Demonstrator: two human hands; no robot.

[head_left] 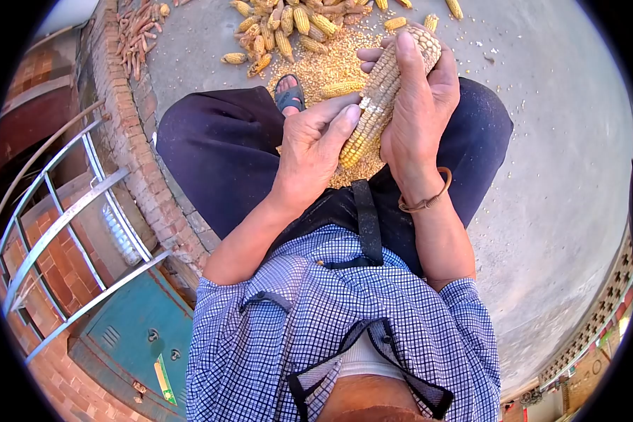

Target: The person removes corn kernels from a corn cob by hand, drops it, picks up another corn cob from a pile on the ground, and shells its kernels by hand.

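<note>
An ear of corn slants across the middle of the head view, above my lap. Its lower end has yellow kernels, while the upper part looks pale and greyish. My right hand is wrapped round the upper part, thumb lying along it. My left hand is closed at the lower half, its thumb and bent fingers pressed against the kernels beside a whitish patch. Whether loose kernels are inside the left hand is hidden. Below lies a heap of loose kernels, with another yellow ear on it.
Several corn ears are piled beyond my feet. Reddish bare cobs lie at the upper left beside a low brick edging. A metal rail frame and a teal panel stand on the left. Grey concrete stretches right.
</note>
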